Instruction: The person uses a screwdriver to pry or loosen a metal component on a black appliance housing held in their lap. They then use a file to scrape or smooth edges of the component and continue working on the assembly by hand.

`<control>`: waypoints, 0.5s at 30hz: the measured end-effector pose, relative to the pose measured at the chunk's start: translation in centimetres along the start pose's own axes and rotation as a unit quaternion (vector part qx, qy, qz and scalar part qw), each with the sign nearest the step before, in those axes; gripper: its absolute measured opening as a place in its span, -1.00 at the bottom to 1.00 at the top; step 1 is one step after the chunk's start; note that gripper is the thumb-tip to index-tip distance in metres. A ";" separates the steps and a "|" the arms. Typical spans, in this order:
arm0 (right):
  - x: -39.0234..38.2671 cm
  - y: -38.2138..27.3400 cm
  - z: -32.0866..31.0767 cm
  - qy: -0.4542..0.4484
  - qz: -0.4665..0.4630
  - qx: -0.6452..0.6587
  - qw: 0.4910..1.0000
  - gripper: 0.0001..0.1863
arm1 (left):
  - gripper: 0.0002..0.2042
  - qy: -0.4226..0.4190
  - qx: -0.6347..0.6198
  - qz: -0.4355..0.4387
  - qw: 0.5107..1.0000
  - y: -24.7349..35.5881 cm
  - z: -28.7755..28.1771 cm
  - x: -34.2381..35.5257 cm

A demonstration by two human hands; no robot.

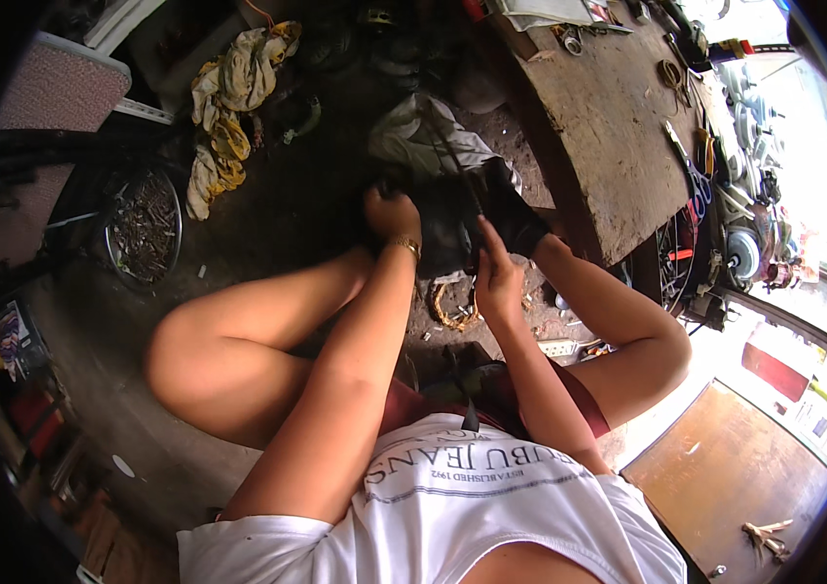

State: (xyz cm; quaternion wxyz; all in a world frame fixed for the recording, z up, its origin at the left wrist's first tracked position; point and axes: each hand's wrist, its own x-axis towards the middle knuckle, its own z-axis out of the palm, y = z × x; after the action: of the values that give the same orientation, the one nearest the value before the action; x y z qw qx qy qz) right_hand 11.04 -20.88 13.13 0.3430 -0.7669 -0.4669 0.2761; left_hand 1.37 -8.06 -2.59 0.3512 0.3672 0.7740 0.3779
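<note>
My left hand [394, 212], with a gold-coloured bracelet at the wrist, is closed around a dark thing whose kind is lost in shadow. To its right, my right hand [499, 277] grips a long, thin, dark blade-like tool [462, 173] with the index finger stretched along it. The tool slants up and away to the left, over a crumpled pale cloth [413, 131]. Between the hands lies a black object [444, 229], too dark to make out. Below it on the ground is a brown braided ring [450, 308].
A worn wooden bench [608, 127] stands at the right, with scissors [691, 170] at its edge. At the left are a round container [144, 229] of small scraps and a yellow-and-white rag [223, 127]. A power strip [561, 347] lies by my right leg, and a brown board [725, 477] at the lower right.
</note>
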 end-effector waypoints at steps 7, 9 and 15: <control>-8.0 -0.6 -5.6 -0.010 0.051 -0.005 0.999 -0.49 | -0.69 0.006 -0.021 -0.019 1.000 0.9 -0.8 -1.3; -9.4 -0.4 -5.6 0.001 0.087 0.024 0.996 -0.49 | -0.71 0.006 -0.056 -0.027 0.998 0.8 -0.8 -1.1; -8.2 0.8 -3.2 -0.019 -0.002 0.021 1.000 -0.48 | -0.67 -0.005 -0.030 -0.035 0.999 1.7 -1.1 -1.5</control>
State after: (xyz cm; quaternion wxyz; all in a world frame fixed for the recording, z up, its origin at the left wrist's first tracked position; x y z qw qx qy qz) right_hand 10.44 -29.40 15.28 0.3509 -0.7531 -0.4691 0.2994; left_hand 1.69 -8.88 -0.28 0.3788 0.3313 0.7727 0.3870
